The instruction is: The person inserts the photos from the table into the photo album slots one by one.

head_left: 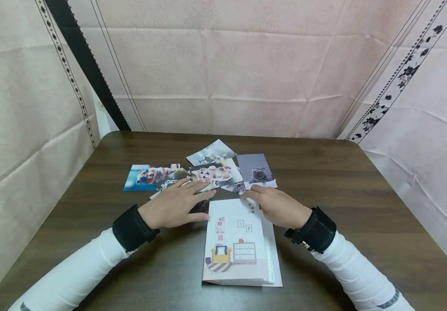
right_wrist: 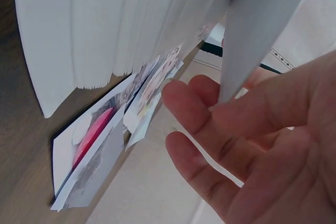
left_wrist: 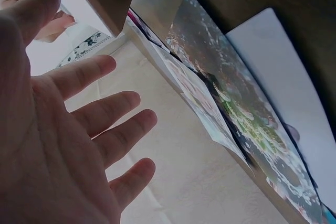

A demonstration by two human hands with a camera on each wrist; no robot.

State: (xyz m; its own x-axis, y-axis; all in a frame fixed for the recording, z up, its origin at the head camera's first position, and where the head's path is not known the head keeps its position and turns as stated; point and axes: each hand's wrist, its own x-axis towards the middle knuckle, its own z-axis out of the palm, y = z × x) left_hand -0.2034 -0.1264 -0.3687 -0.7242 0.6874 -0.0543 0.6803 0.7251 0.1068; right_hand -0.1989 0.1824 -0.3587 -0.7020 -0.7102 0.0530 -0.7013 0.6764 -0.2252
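right hand [head_left: 277, 207] pinches the album cover [head_left: 233, 237]; a weak pinch could let it drop. left hand [head_left: 174, 204], fingers spread, could scatter the photos [head_left: 212, 172] by brushing them.

In the head view the table [head_left: 344, 194] is seen from above, toward twelve o'clock; in the wrist views, left palm [left_wrist: 52, 135] and right palm [right_wrist: 278, 174] are seen close up. Photos [head_left: 213, 173] are shared by all views.
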